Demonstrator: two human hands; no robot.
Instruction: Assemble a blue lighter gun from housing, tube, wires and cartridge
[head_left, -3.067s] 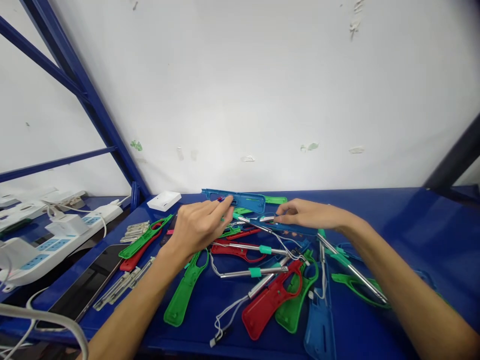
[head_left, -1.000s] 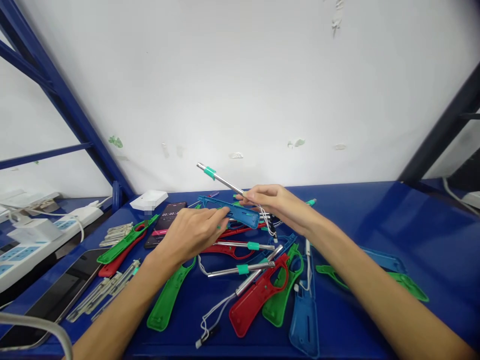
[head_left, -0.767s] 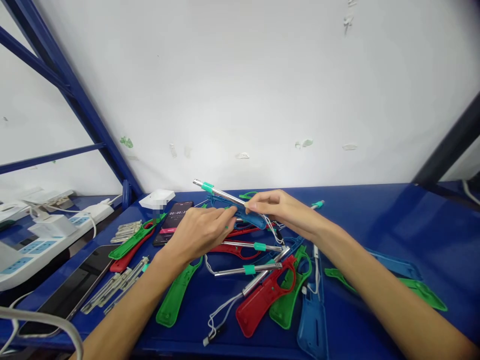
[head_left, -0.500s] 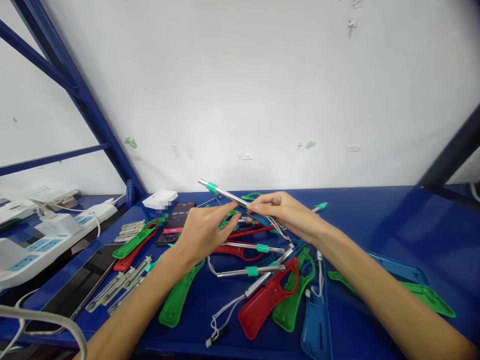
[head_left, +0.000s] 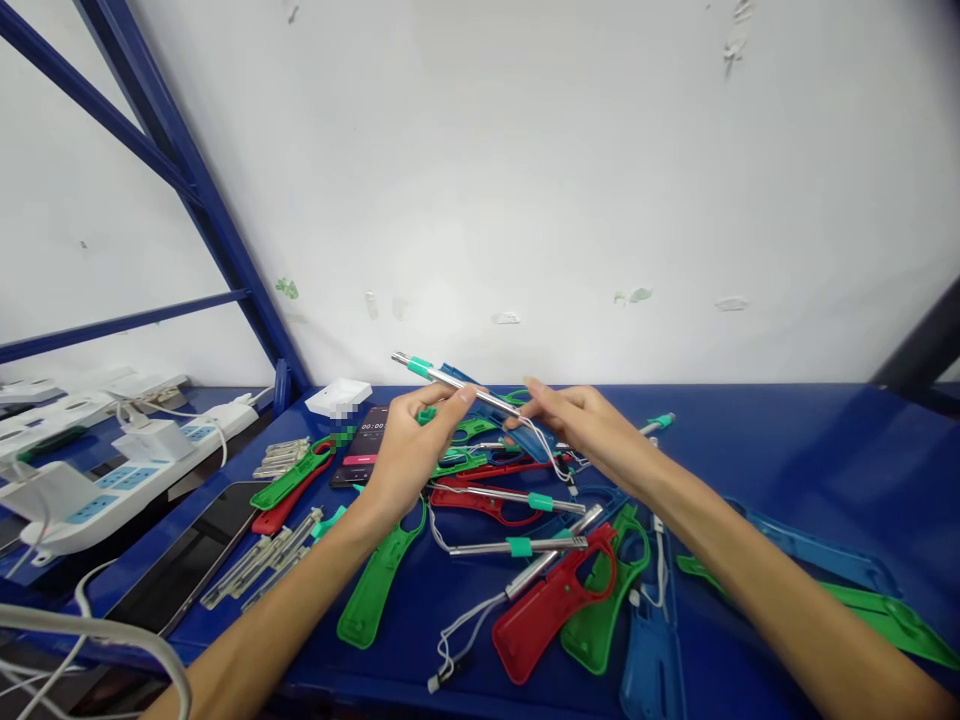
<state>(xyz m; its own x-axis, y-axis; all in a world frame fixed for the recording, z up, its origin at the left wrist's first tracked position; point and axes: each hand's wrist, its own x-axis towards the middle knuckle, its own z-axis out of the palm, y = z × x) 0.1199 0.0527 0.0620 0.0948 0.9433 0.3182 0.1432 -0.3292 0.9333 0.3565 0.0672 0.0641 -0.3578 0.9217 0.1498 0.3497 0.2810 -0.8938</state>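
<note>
My left hand [head_left: 409, 440] is closed, its thumb pressing on a slim silver metal tube [head_left: 491, 401] with green tape near its far end. White wires [head_left: 551, 455] with a connector hang from the tube's near end. Just behind and under the tube is a blue plastic handle shell [head_left: 529, 438], partly hidden by my fingers. My right hand [head_left: 581, 425] is at the wired end, thumb raised apart from the fingers. Its fingertips are by the blue shell; whether they touch it is unclear. Below lie more taped metal tubes [head_left: 517, 547] and a red handle shell [head_left: 544, 620].
Green shells [head_left: 379, 590] and blue shells [head_left: 652, 660] lie scattered over the blue table [head_left: 735, 440]. Leftward are a lit phone [head_left: 360, 460], a dark phone [head_left: 191, 550], small clear-and-metal parts [head_left: 259, 560] and a white power strip [head_left: 97, 505]. A white wall stands behind.
My left thumb now presses on top of the tube. My right thumb and fingers have come off the tube's wired end. The view has swung slightly left.
</note>
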